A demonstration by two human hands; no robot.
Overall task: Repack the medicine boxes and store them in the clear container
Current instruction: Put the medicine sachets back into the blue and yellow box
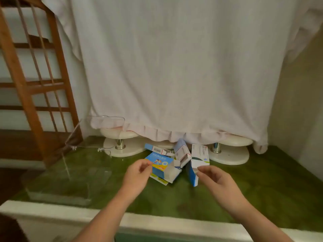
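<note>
A small heap of medicine boxes (pixel 176 159) lies on the green worktop (pixel 253 189), just in front of two white stands (pixel 229 152) that are half hidden under a hanging pale cloth (pixel 174 67). The clear container (pixel 73 182) stands to the left of the heap, apart from it, with its lid (pixel 104 119) raised and no box visible inside. The left hand (pixel 138 173) is at the near left edge of a blue-and-yellow box (pixel 159 163). Its fingers (pixel 146 165) are curled with thumb and forefinger close together, and I cannot tell whether they pinch the box or only come up to it. The right hand (pixel 216 180) is at the right of the heap, its thumb and forefinger narrow, where the lower edge of a white box (pixel 200 156) meets a blue box (pixel 191 175) standing on edge. Whether it holds either I cannot tell. Several boxes have open flaps. A wooden frame (pixel 35 84) stands behind the container.
</note>
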